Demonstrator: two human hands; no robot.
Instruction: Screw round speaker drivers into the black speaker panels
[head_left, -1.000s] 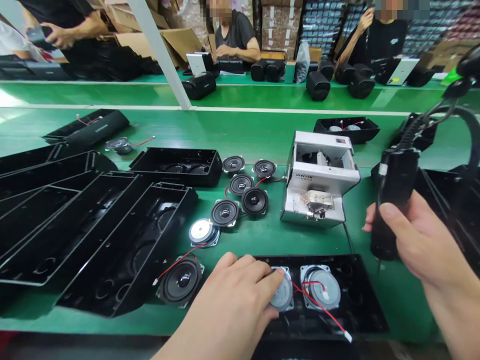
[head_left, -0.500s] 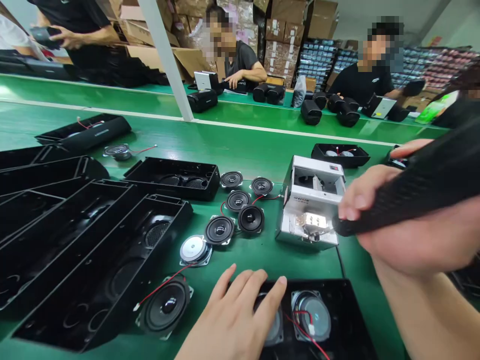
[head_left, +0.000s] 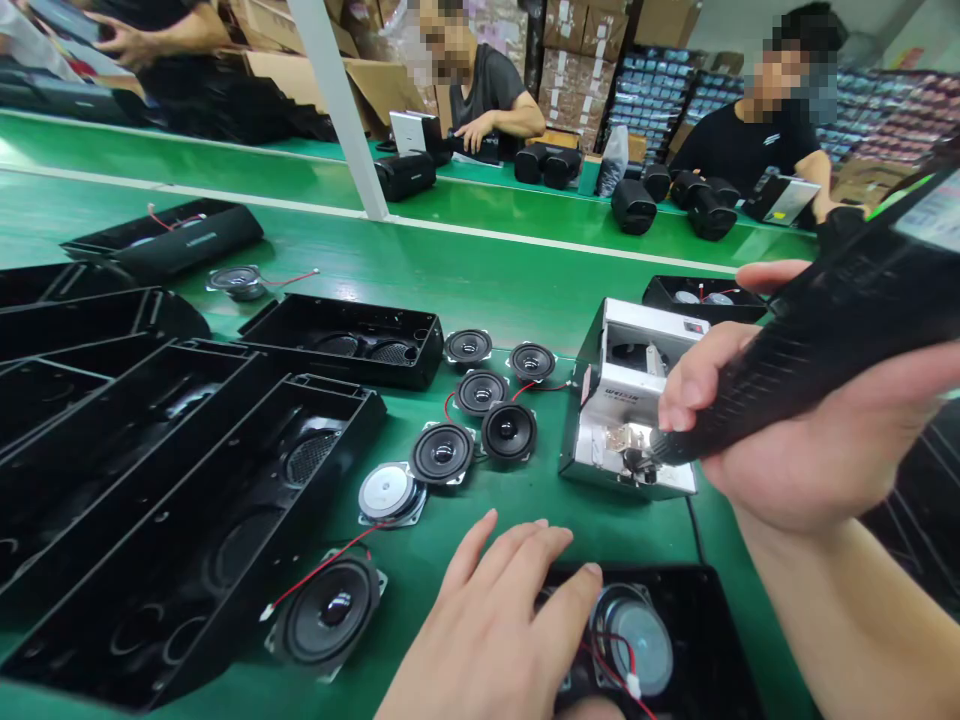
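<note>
My right hand [head_left: 780,430] grips a black electric screwdriver [head_left: 840,340], which lies tilted with its tip at the front opening of a silver-and-white screw feeder [head_left: 637,400]. My left hand [head_left: 487,630] rests with fingers apart on the near edge of a black speaker housing [head_left: 712,620]. A round speaker driver [head_left: 634,640] with red wires sits in that housing, and my fingers hide a second one. Several loose speaker drivers, such as one [head_left: 442,452] near the feeder, lie on the green bench to my left.
Several open black housings, including one [head_left: 341,345], fill the bench's left side. Another housing [head_left: 705,298] holding speakers stands behind the feeder. A black cable runs from the feeder. Beyond a white post [head_left: 337,105], co-workers sit at a second green bench among finished speakers.
The screwdriver has swung from upright at the right to tilted, its tip now at the feeder. My left hand has moved nearer the housing's edge, uncovering less of the speaker beneath it.
</note>
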